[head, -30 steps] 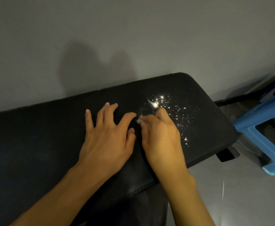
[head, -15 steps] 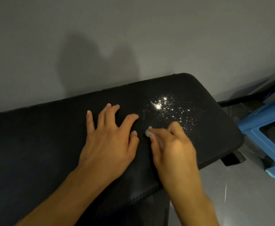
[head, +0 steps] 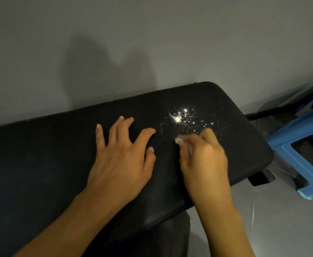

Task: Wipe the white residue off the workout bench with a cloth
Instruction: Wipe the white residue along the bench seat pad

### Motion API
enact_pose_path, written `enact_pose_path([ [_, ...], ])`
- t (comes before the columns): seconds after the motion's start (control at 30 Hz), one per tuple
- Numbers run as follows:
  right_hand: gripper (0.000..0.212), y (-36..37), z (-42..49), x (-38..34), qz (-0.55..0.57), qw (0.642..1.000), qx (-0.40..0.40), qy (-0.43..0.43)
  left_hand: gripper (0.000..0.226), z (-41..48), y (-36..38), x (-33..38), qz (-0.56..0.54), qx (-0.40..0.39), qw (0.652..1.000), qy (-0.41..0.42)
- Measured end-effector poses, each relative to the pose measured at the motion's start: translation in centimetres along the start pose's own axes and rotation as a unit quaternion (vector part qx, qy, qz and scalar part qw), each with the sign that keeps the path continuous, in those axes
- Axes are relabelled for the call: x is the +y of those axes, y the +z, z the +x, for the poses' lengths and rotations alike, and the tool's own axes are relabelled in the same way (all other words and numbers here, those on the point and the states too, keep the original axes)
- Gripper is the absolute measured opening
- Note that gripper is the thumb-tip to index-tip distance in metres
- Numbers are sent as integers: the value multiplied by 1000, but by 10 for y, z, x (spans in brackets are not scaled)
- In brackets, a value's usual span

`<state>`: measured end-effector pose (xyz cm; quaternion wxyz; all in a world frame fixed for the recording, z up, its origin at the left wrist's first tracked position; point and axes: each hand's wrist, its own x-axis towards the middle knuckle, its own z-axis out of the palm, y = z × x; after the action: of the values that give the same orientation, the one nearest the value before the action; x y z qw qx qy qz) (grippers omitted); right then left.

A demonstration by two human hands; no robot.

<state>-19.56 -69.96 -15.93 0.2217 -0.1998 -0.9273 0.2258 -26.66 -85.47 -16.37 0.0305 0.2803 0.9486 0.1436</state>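
The right hand (head: 203, 160), its grip pinching a small white wad of cloth (head: 178, 140), had drawn back then returned to the near edge of the white powder residue (head: 187, 117), mostly unwiped on the black padded tabletop (head: 59, 154); the left hand (head: 122, 154) lay spread flat beside it, and a blue plastic stool (head: 300, 145) stood clear beyond.

Both forearms bare, left hand (head: 123, 154) and right hand (head: 203, 160) ungloved.
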Motion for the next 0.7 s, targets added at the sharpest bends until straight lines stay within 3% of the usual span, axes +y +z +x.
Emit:
enact_pose_path([
  [0.13,21,18,20,-13,-15,999,0,-29,62,-1,-2,0,0,-4,1000,1],
  [0.27,20,-4,-15,-14,32,995,-57,-82,56,-1,-1,0,1,-1,1000,4],
  [0.5,22,29,48,-21,-12,998,-32,-49,54,-1,-1,-1,12,8,1000,4],
  [0.7,19,-1,-5,-14,19,996,-62,-68,53,0,1,1,7,10,1000,3],
])
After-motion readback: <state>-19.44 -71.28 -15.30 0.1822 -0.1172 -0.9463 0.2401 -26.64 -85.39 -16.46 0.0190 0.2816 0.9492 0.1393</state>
